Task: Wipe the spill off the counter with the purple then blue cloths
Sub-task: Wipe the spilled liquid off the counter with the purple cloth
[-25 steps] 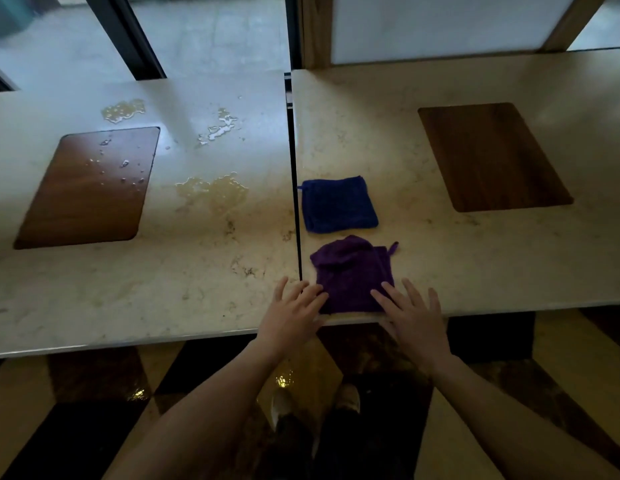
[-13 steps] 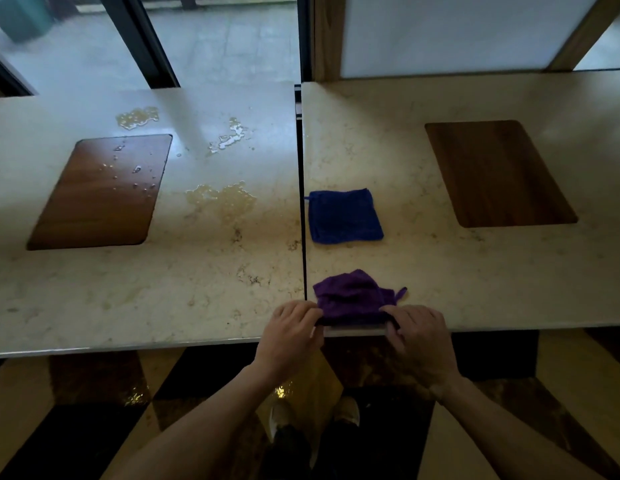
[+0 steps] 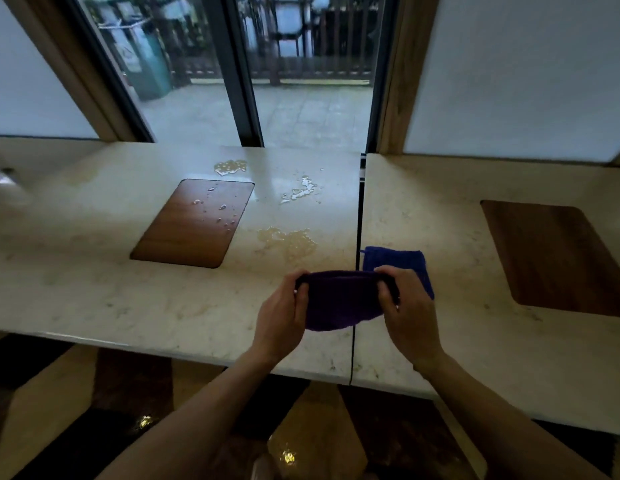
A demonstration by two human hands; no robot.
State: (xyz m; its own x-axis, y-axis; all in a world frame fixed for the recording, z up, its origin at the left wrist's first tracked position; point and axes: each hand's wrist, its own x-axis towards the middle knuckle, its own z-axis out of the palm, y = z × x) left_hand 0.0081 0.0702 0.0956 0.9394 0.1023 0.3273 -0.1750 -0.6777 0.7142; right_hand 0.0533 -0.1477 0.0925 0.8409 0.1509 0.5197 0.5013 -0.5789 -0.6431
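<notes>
I hold the purple cloth (image 3: 341,301) lifted above the counter (image 3: 135,306), stretched between both hands. My left hand (image 3: 282,317) grips its left edge and my right hand (image 3: 405,317) grips its right edge. The blue cloth (image 3: 396,259) lies flat on the right counter slab just behind my right hand, partly hidden by it. Spilled liquid shows on the left slab: a puddle (image 3: 289,241) near the seam, a streak (image 3: 299,194) farther back, a patch (image 3: 230,167) by the window, and drops on the wooden inlay (image 3: 194,225).
A dark seam (image 3: 357,237) splits the counter into two slabs. A second wooden inlay (image 3: 557,254) sits in the right slab. Glass doors (image 3: 267,81) rise behind the counter. A wet, glossy patterned floor (image 3: 284,452) lies below its front edge.
Both hands pinched the purple cloth at the counter's front edge and lifted it off the surface. My head has tilted up, bringing the glass doors into view.
</notes>
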